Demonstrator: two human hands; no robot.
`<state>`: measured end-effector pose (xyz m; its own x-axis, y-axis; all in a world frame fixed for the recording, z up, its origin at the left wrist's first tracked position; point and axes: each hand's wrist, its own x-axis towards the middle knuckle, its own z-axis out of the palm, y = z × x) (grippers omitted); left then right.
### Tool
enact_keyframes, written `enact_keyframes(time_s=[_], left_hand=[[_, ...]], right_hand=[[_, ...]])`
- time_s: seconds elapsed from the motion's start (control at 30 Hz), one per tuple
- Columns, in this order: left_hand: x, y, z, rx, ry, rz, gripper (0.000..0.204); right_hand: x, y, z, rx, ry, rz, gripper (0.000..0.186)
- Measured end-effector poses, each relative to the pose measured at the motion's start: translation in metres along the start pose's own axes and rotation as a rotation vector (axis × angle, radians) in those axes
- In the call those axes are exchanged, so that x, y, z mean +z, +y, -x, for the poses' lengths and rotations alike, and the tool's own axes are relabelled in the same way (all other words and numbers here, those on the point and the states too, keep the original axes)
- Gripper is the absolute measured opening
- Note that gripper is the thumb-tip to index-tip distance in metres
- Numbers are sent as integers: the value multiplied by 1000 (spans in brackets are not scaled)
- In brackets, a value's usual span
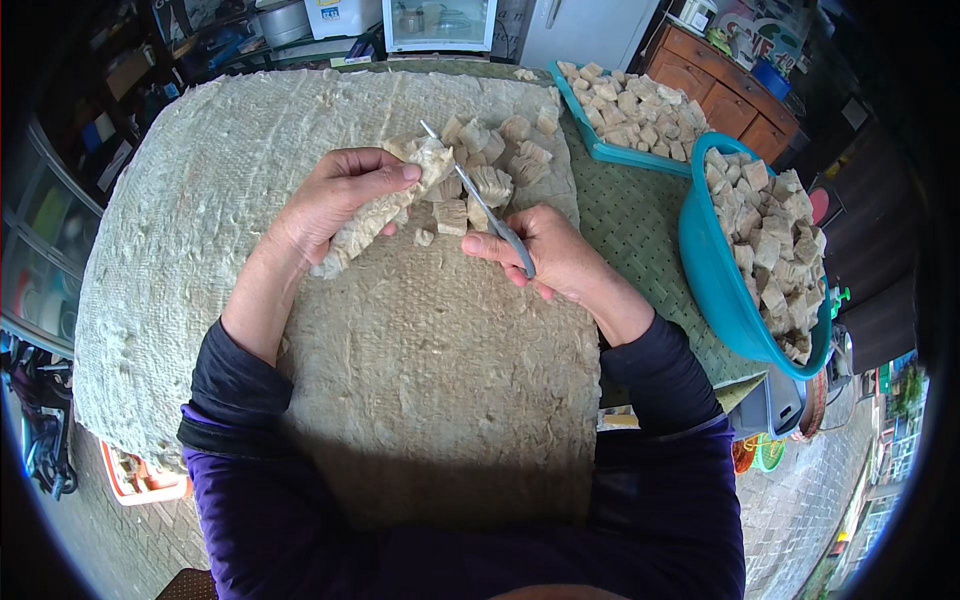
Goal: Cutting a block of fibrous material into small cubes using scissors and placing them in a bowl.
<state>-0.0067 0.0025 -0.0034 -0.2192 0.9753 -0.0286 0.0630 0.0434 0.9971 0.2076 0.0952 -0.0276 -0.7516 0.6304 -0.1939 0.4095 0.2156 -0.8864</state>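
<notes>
My left hand [340, 195] pinches a beige, fibrous strip [364, 230] between thumb and fingers, its far end sticking out past the thumb. In my right hand [548, 243] is a pair of scissors [486, 208] with grey handles, fingers wrapped round them. The scissor blades reach up to the far end of the strip and lie against it; whether they are parted is hard to see. Just beyond the hands, several rough beige chunks [450, 216] lie in a loose pile. Under everything spreads a thick, woven-textured beige mat of fibrous material [430, 350].
To the right, a teal basin [705, 270] is heaped with similar chunks. Behind it a teal tray [628, 155] holds more. Both rest on a green patterned table [635, 225]. A wooden cabinet [730, 110] and a pale fridge [580, 35] stand at the back. An orange-rimmed crate [165, 488] sits low at the left.
</notes>
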Motion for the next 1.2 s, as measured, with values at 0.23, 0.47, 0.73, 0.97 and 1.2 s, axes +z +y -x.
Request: enact_keyframes(time_s=[0.23,0.47,0.73,0.97,1.2], left_hand=[[-2,-1,0,36,37,67,22],[-8,2,3,7,25,353,31],[-4,5,3,-61,103,493,33],[-7,-1,0,-11,45,400,31],[-4,-2,0,52,-24,212,18]], right_hand=[[-9,-1,1,-15,-135,-21,54],[-18,9,-1,-89,-291,-117,71],[-22,11,-1,-99,-342,-132,70],[-13,2,3,-135,-277,33,67],[-8,0,4,-159,-193,9,70]])
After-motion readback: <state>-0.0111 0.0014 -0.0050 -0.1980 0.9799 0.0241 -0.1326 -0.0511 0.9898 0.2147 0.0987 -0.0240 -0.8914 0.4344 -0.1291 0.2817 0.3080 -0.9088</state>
